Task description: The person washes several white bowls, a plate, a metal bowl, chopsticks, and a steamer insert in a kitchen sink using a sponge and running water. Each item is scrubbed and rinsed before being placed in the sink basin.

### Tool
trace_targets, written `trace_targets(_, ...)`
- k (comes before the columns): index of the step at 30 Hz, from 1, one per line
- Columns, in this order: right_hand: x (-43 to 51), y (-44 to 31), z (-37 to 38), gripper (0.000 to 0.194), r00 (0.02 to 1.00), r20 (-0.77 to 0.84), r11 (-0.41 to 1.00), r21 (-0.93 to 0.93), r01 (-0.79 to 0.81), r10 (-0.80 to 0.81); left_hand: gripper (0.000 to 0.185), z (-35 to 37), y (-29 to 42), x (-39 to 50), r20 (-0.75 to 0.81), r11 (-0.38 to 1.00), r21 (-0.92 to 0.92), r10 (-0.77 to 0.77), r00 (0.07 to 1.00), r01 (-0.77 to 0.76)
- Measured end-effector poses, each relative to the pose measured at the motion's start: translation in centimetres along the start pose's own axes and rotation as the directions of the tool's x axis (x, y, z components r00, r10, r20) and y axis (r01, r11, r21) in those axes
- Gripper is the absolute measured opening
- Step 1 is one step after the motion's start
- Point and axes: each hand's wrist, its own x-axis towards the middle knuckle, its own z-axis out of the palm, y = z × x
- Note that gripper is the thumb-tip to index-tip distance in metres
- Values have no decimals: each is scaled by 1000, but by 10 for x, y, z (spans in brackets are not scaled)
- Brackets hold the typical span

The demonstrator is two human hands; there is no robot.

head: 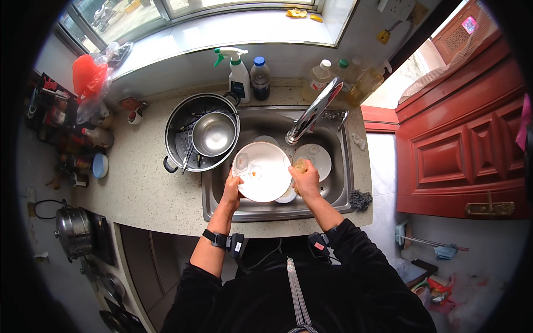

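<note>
Over the stainless steel sink, my left hand grips the left rim of a white plate with a grey floral pattern and a small orange spot. My right hand holds a yellowish scrubber, close to the plate's right rim. A second floral dish lies in the sink behind the right hand. Part of another white dish shows below the held plate, and one more is partly hidden behind it. The chrome faucet reaches over the sink; no water flow can be made out.
Left of the sink stands a black-handled pot holding a steel bowl and chopsticks. A spray bottle and a blue-capped bottle stand behind, more bottles near the faucet. A dark scouring pad lies at the right edge.
</note>
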Motion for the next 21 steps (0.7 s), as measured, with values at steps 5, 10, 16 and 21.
trace_targets(5,-5,-34,19,55,824,200,744,-355,565,-530,68,9,-14,5,-23,985,148,90,996,-86)
trace_targets(10,-15,-13,36,37,715,550,370,-615,696,-431,66,15,-18,8,34,936,238,258,966,-258)
trace_targets(16,8,-3,34,27,902,274,550,-721,422,-333,64,20,-11,5,65,907,259,326,943,-331)
trace_targets(21,-3,-20,50,28,795,235,658,-458,598,-559,53,32,-5,7,99,842,326,423,901,-431)
